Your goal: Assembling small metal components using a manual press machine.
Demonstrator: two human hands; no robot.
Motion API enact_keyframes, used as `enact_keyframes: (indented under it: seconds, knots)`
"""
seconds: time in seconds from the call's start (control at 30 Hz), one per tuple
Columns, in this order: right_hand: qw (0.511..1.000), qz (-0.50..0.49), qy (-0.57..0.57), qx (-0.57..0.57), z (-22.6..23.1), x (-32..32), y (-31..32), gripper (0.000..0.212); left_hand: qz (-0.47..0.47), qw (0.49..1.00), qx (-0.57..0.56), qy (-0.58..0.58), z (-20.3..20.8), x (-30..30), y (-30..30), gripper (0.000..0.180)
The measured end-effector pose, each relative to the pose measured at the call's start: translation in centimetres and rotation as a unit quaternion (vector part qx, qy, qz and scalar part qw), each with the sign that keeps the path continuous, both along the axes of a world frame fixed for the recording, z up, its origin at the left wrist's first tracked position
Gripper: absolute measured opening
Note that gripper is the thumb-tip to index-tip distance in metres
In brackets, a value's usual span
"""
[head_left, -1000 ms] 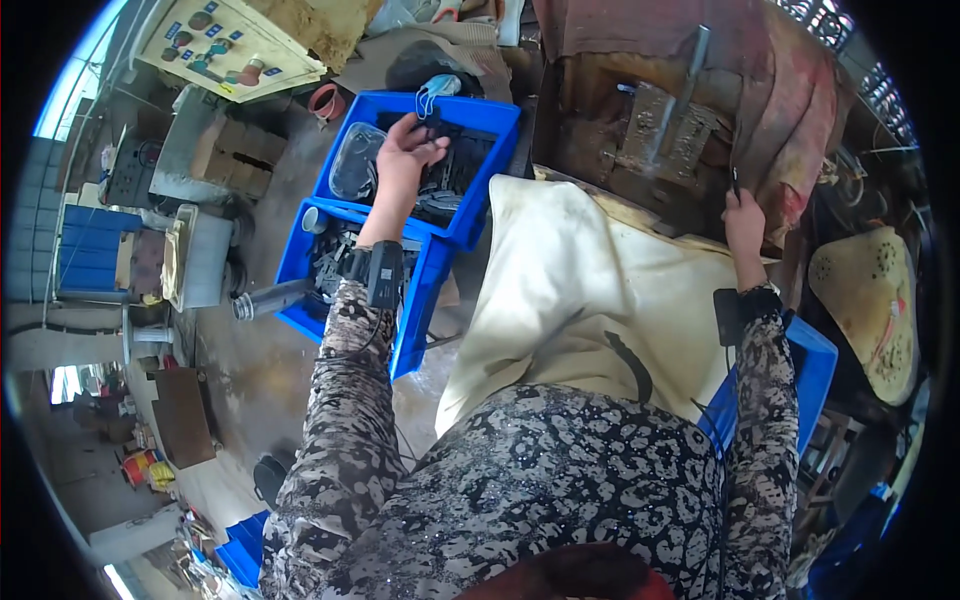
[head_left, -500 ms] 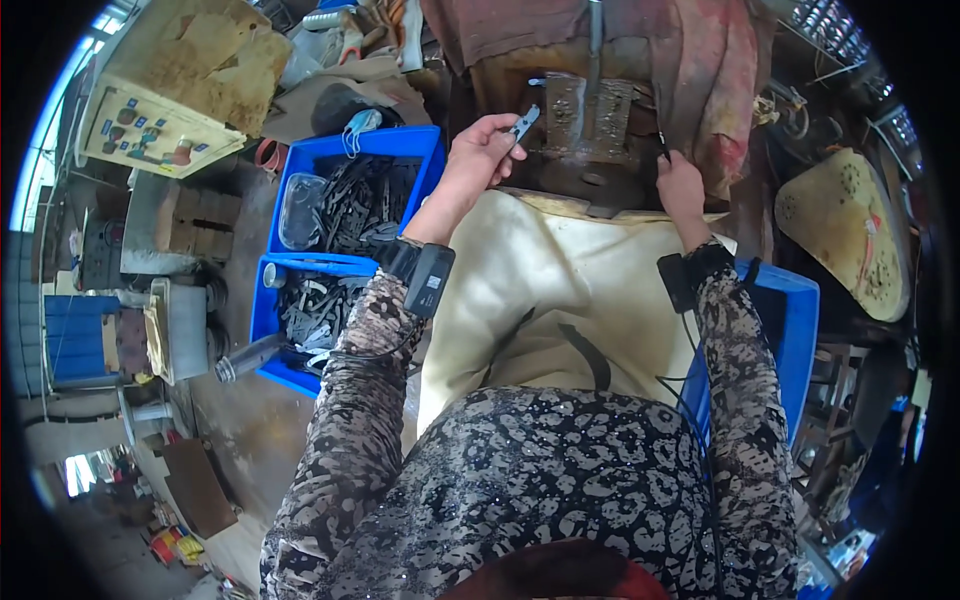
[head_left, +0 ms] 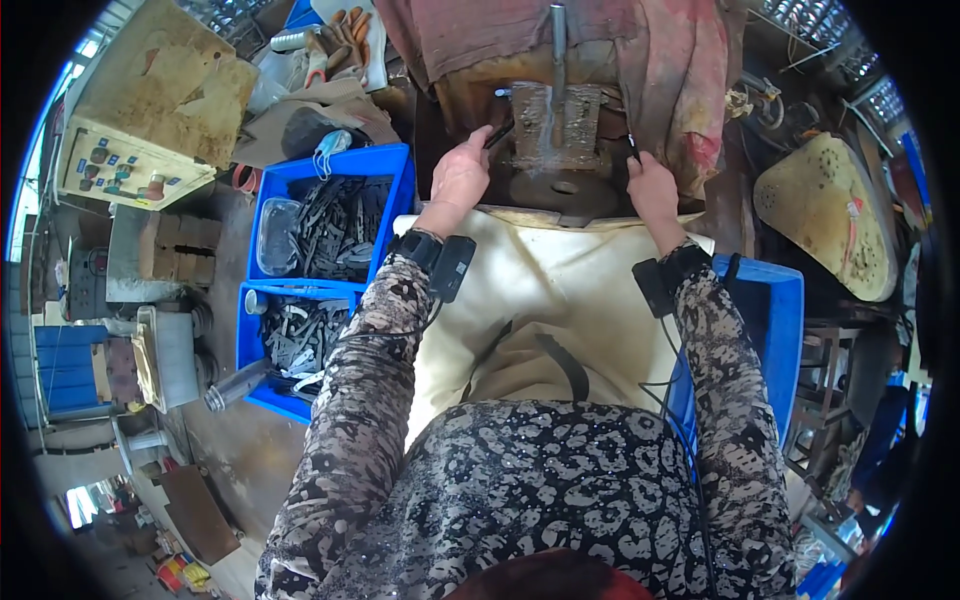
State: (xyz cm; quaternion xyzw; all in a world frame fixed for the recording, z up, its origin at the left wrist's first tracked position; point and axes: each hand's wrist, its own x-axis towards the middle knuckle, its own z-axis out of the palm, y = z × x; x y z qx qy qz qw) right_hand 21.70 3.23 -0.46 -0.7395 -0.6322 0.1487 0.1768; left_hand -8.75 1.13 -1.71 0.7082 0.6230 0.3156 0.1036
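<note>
My left hand [head_left: 462,175] is closed on a small flat metal piece [head_left: 499,134], which looks dark and points up and right toward a wet, spattered metal plate [head_left: 528,120]. On the other side of that plate, my right hand [head_left: 652,190] pinches a thin, dark, slender piece [head_left: 633,148] with a bright spot on it; its exact kind is unclear. Between the hands an upright metal rod [head_left: 558,60] stands in front of the plate. Below it lies a dark round disc [head_left: 590,195] with a hole. Neither held piece visibly touches the plate.
Left of me, two blue bins [head_left: 400,200] hold many flat dark metal pieces [head_left: 335,225] and a clear plastic tub [head_left: 277,236]. Another blue bin [head_left: 785,340] stands at my right. Reddish cloth [head_left: 470,45] hangs behind the plate; a pale sheet [head_left: 560,270] covers my lap.
My left hand has turned and lowered slightly; its piece now looks dark instead of pale and points toward the plate. My right hand keeps its pinch. The whole view has shifted a little.
</note>
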Motion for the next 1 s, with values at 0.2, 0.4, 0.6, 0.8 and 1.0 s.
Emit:
enact_keyframes:
  seconds: [0.2, 0.4, 0.6, 0.8, 1.0]
  knots:
    - [0.999, 0.015, 0.018, 0.028, -0.9, 0.7, 0.2, 0.028, -0.018, 0.999, -0.014, -0.029, 1.3, 0.8, -0.2, 0.054]
    - [0.999, 0.026, 0.031, -0.002, 0.0, 0.9, 0.6, 0.031, -0.024, 0.997, 0.066, 0.011, 1.0, 0.5, -0.3, 0.048]
    - [0.996, -0.01, 0.055, 0.074, 3.1, -0.9, 4.2, 0.035, 0.02, 0.998, 0.045, 0.031, 1.1, 0.5, -1.0, 0.038]
    - [0.961, 0.046, 0.121, 0.243, 11.2, -7.7, 10.7, 0.039, 0.032, 0.999, 0.009, 0.037, 1.6, 0.8, -1.4, 0.032]
    - [0.98, 0.043, 0.013, 0.191, 14.1, -12.1, 13.5, 0.038, 0.048, 0.998, 0.011, 0.028, 1.0, 0.7, -1.0, 0.028]
